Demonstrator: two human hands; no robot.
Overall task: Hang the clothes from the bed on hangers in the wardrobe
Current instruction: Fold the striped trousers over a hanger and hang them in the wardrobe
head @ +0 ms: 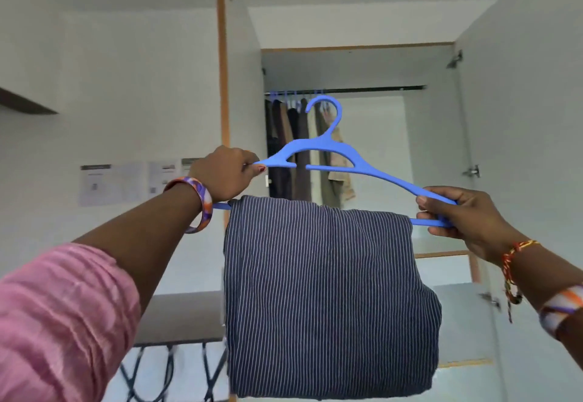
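A pink sleeve [60, 316] fills the lower left corner, on the arm leading up to the left hand [222, 173], which wears a purple and orange bangle [197, 203] at the wrist. That hand's fingers are curled round the left tip of a blue plastic hanger [325, 151]. The right hand [463, 215], with red thread bracelets [512, 270] at the wrist, grips the hanger's right end, fingers closed round both the shoulder arm and the lower bar. A navy pinstriped garment [328, 297] is folded over the lower bar between the two hands and hangs straight down. Beyond, the open wardrobe [347, 64] shows a dark rail [372, 89] with several garments [299, 146] on blue hangers bunched at its left end. The held hanger's hook sits below the rail, in front of those clothes.
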